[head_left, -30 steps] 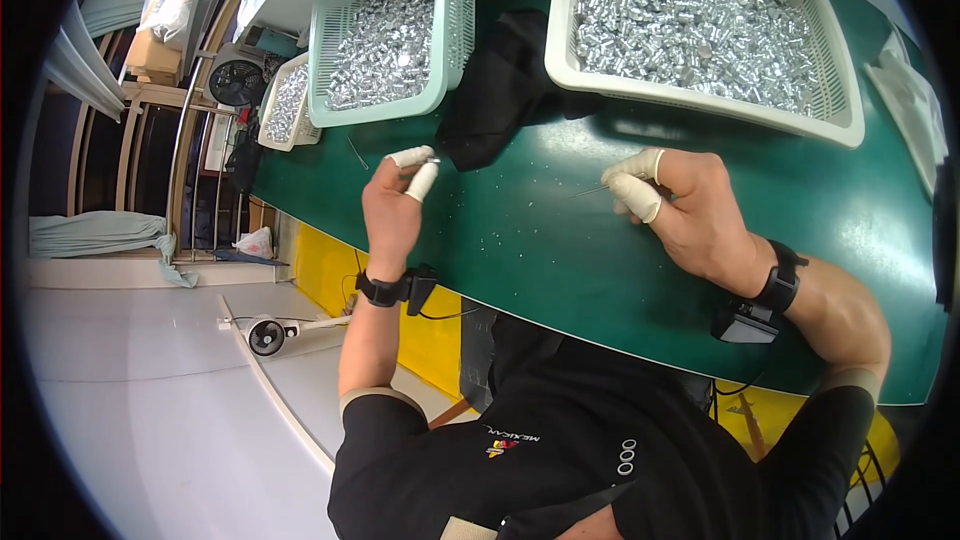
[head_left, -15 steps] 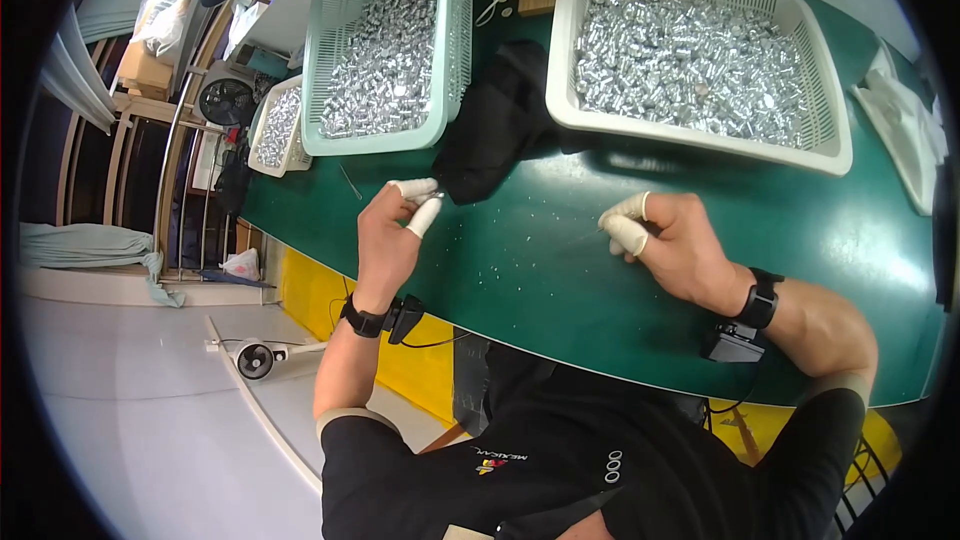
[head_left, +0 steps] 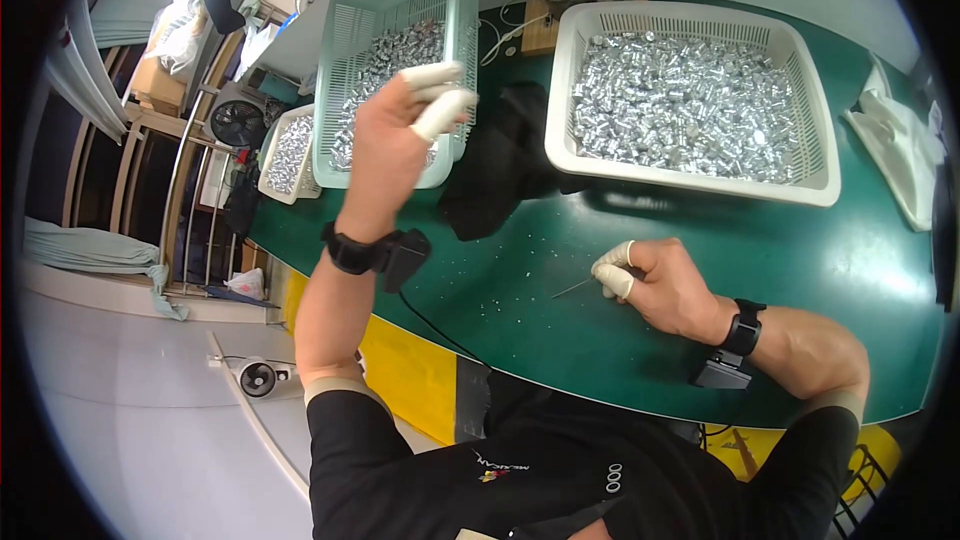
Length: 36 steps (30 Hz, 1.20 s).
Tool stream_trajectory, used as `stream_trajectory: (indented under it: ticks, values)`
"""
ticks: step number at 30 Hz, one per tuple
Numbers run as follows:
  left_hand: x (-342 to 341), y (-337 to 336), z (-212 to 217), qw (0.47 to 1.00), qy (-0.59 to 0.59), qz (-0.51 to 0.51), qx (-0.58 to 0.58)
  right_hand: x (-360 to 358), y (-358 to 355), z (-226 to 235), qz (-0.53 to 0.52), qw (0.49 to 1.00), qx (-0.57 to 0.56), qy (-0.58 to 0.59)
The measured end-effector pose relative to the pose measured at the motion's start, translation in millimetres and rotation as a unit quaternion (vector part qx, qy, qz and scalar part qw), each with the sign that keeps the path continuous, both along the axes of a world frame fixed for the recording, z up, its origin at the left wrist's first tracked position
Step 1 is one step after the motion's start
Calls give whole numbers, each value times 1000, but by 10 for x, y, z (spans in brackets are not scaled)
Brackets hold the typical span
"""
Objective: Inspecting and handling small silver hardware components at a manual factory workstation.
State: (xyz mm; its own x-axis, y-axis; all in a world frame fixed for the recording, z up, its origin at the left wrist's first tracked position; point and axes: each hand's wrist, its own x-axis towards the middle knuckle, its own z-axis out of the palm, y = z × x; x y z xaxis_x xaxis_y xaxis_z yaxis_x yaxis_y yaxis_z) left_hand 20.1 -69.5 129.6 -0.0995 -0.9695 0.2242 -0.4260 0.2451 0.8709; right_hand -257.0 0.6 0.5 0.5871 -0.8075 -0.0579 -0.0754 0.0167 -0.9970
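My left hand (head_left: 395,135) is raised over the near right side of the pale green basket (head_left: 447,110), which holds many small silvery metal cylinders (head_left: 395,50). White finger cots cover its fingertips, which are pinched together; whatever lies between them is hidden. Low over the table's middle, my right hand (head_left: 665,285) pinches a thin metal pick (head_left: 573,288) between covered fingertips, its shaft pointing left. Beyond it stands a white basket (head_left: 700,185) full of similar metal cylinders (head_left: 680,105).
A dark cloth (head_left: 500,165) lies between the two baskets. Small pale crumbs dot the green table (head_left: 520,350). At the far left is a smaller white basket (head_left: 280,185) of cylinders, and a white cloth (head_left: 890,145) lies at the right edge.
My left hand has moved up and away from the table's middle to the green basket. The small metal part seen at its fingertips no longer shows. My right hand stays nearly in place.
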Motion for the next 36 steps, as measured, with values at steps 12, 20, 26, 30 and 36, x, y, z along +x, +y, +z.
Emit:
stream_trajectory:
  ticks: [12, 20, 26, 30, 36]
  values:
    - [1397, -204, -197, 866, -478, 105, 106, 24, -13, -26, -1, 1000, 4, -16]
    - [956, 216, -199, 978, -150, 102, 100, 13, -15, -29, 1, 1000, 12, -11]
    - [303, 749, -515, 994, 15, 18, 106, 20, -43, -19, -21, 995, 84, -46]
    - [180, 727, -791, 989, -110, -26, 95, 35, -81, -54, -25, 993, 97, -56]
    - [4, 604, -875, 973, -204, -64, 80, 18, -99, -28, -12, 996, 79, -30]
